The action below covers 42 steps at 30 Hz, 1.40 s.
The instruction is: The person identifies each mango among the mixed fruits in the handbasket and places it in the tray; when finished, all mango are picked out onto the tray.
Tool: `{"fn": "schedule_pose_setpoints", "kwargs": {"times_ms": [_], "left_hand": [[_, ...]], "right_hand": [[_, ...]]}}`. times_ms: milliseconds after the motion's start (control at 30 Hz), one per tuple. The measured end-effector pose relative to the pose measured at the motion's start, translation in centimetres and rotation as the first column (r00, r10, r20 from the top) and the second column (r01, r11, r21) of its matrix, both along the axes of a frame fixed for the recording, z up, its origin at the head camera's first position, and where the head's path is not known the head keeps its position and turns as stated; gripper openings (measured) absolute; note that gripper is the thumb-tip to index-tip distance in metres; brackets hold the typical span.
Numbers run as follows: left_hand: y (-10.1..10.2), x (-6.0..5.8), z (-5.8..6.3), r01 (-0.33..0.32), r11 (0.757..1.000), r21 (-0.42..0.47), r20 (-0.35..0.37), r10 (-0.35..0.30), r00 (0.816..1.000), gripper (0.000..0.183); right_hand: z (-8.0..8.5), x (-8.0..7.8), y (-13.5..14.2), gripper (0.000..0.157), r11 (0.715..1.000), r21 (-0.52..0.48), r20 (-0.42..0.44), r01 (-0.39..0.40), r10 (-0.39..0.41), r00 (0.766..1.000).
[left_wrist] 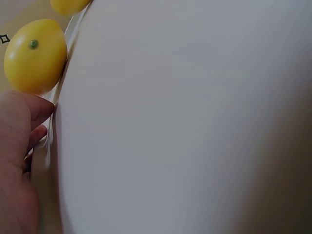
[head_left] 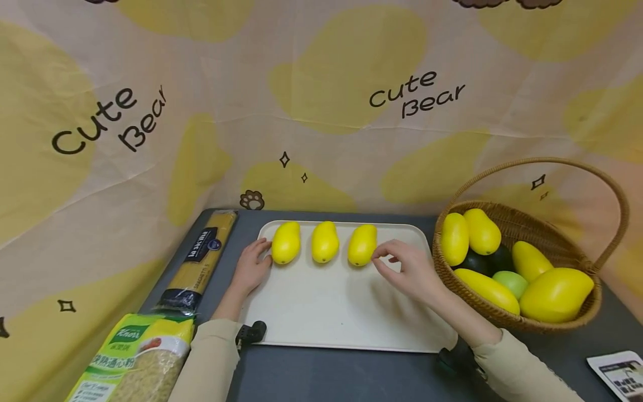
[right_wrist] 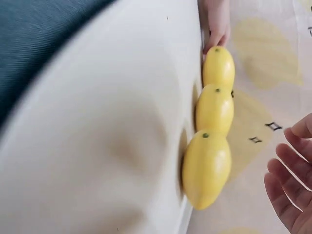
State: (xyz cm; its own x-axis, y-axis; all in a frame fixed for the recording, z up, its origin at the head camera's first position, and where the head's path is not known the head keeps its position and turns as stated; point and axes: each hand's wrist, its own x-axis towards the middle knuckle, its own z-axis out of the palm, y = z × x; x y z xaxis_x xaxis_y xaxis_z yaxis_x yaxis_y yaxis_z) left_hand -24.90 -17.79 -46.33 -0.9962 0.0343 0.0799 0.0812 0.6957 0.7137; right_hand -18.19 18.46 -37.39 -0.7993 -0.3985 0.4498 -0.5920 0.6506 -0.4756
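Three yellow mangoes stand in a row along the far side of a white tray (head_left: 321, 312): a left mango (head_left: 286, 243), a middle mango (head_left: 325, 242) and a right mango (head_left: 362, 245). At the tray's left edge rests my left hand (head_left: 251, 267), its fingers loosely bent and close beside the left mango (left_wrist: 36, 56). My right hand (head_left: 409, 271) hovers over the tray's right part, fingertips near the right mango (right_wrist: 206, 168). In the right wrist view its fingers (right_wrist: 282, 187) are relaxed and apart from the fruit, with nothing held.
A wicker basket (head_left: 547, 220) to the right holds several yellow mangoes, a green fruit (head_left: 510, 283) and dark fruit. Left of the tray lie a spaghetti pack (head_left: 203, 254) and a Knorr bag (head_left: 135, 357). A white packet (head_left: 618, 371) lies at the right front.
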Motion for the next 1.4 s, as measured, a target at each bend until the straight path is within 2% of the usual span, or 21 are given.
{"fn": "schedule_pose_setpoints", "kwargs": {"times_ms": [67,167,300,400,467,567,667,767,833,967,1067,1300,1400], "left_hand": [[-0.2,0.0,0.1,0.002,1.0,0.0,-0.004,-0.002,1.0,0.046],[-0.4,0.1,0.1,0.001,1.0,-0.002,-0.007,-0.001,1.0,0.046],[-0.6,0.2,0.2,-0.005,1.0,-0.004,-0.006,0.005,1.0,0.045],[-0.6,0.2,0.1,-0.009,1.0,-0.001,-0.002,0.009,1.0,0.046],[-0.6,0.2,0.2,-0.011,1.0,0.002,0.001,0.011,1.0,0.046],[-0.4,0.3,0.2,-0.015,1.0,0.01,0.007,0.015,1.0,0.046],[-0.4,0.3,0.2,-0.017,1.0,0.009,0.008,0.017,1.0,0.046],[-0.3,0.3,0.1,-0.016,1.0,0.004,0.008,0.016,1.0,0.046],[-0.3,0.3,0.0,-0.014,1.0,0.0,0.007,0.014,1.0,0.045],[-0.2,0.3,0.0,-0.012,1.0,0.004,-0.001,0.012,1.0,0.045],[-0.2,0.3,0.1,-0.009,1.0,0.008,-0.009,0.009,1.0,0.045],[-0.1,0.3,0.2,0.0,1.0,0.007,-0.009,0.0,1.0,0.045],[0.0,0.2,0.2,0.007,1.0,0.007,-0.009,-0.007,1.0,0.045]], "right_hand": [[0.7,1.2,0.5,0.007,1.0,0.023,-0.001,-0.019,0.019,1.0],[1.9,2.9,1.6,0.012,0.997,0.057,-0.032,-0.043,0.045,0.998],[3.6,4.5,3.9,0.023,0.992,0.115,-0.152,-0.042,0.059,0.987],[5.1,5.1,6.4,0.027,0.983,0.181,-0.244,0.02,0.025,0.969],[6.1,5.4,8.5,0.03,0.971,0.225,-0.262,0.076,-0.015,0.965],[7.3,5.8,11.8,0.03,0.937,0.298,-0.217,0.18,-0.118,0.969],[7.8,5.9,15.4,0.035,0.886,0.39,-0.106,0.253,-0.229,0.968],[7.5,5.9,19.0,0.054,0.85,0.457,0.024,0.262,-0.306,0.952],[7.0,5.9,21.3,0.068,0.834,0.496,0.087,0.241,-0.324,0.942],[5.6,6.2,24.3,0.088,0.814,0.532,0.076,0.234,-0.321,0.944],[4.8,6.3,25.5,0.095,0.807,0.536,0.05,0.246,-0.322,0.945],[4.7,6.3,25.8,0.101,0.798,0.563,0.157,0.216,-0.36,0.919],[4.8,6.4,25.4,0.103,0.809,0.548,0.196,0.212,-0.37,0.908]]}}
